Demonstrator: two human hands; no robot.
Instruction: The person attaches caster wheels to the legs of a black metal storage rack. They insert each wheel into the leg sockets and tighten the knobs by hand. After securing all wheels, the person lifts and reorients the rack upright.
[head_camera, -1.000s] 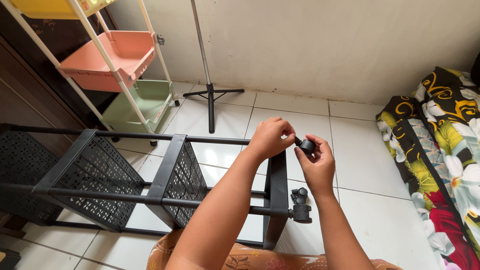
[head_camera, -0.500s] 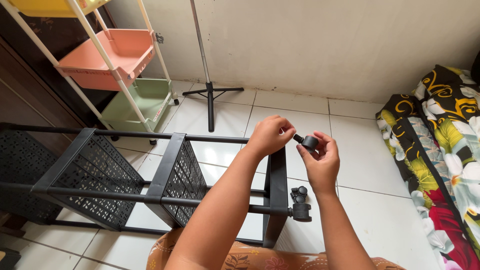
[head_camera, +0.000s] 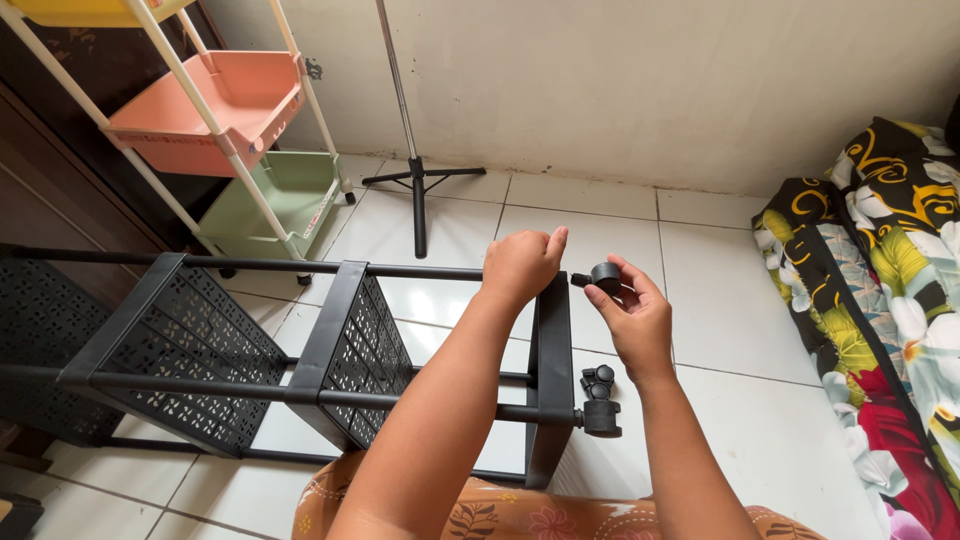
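Observation:
A black plastic shelf rack (head_camera: 340, 350) lies on its side across the tiled floor. My left hand (head_camera: 522, 265) grips the top corner of its end panel, fingers closed around the rail. My right hand (head_camera: 632, 318) holds a small black caster wheel (head_camera: 603, 277) with its stem pointing at that corner, close to it. One caster (head_camera: 601, 417) is fitted on the lower rail end. Another loose black caster (head_camera: 597, 381) lies on the floor just above it.
A pastel trolley with yellow, pink (head_camera: 205, 110) and green (head_camera: 275, 205) trays stands at the back left. A black tripod stand (head_camera: 418, 180) rises by the wall. A floral mattress (head_camera: 890, 300) lies along the right. Dark wooden furniture sits far left.
My right hand has drawn the caster slightly right and down, turning its stem toward the rack corner. My left hand keeps its grip on the corner.

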